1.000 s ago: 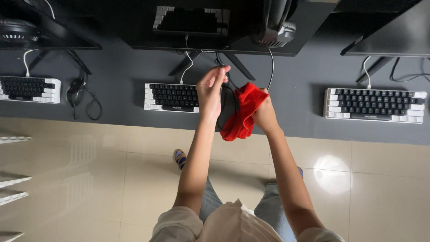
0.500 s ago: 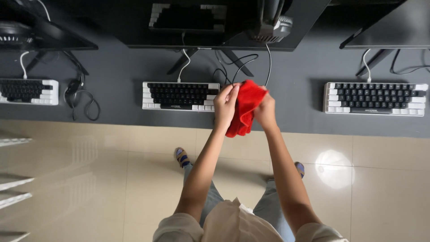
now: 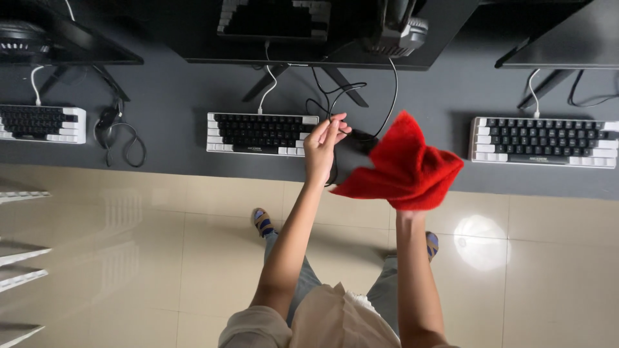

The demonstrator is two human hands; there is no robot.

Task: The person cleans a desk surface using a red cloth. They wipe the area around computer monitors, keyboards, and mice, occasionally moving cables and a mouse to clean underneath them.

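Observation:
My right hand [image 3: 412, 205] is almost wholly hidden under a red cloth [image 3: 403, 167] that it grips and holds up over the front edge of the dark desk [image 3: 174, 109]. My left hand [image 3: 324, 145] is raised beside the cloth with its fingers loosely apart, holding nothing, just right of the middle black-and-white keyboard [image 3: 258, 133]. A black mouse [image 3: 363, 140] on a cable lies on the desk between my two hands, partly behind the cloth.
More keyboards lie at the left [image 3: 42, 124] and right [image 3: 541, 142]. Monitors [image 3: 303, 32] on stands line the back, with a headset [image 3: 400, 29] hung on one. A cabled black item [image 3: 113, 125] lies left. Tiled floor [image 3: 161, 245] below; my feet show.
The red cloth has swung right and opened out in my right hand. My left hand has let go of it and drawn slightly left.

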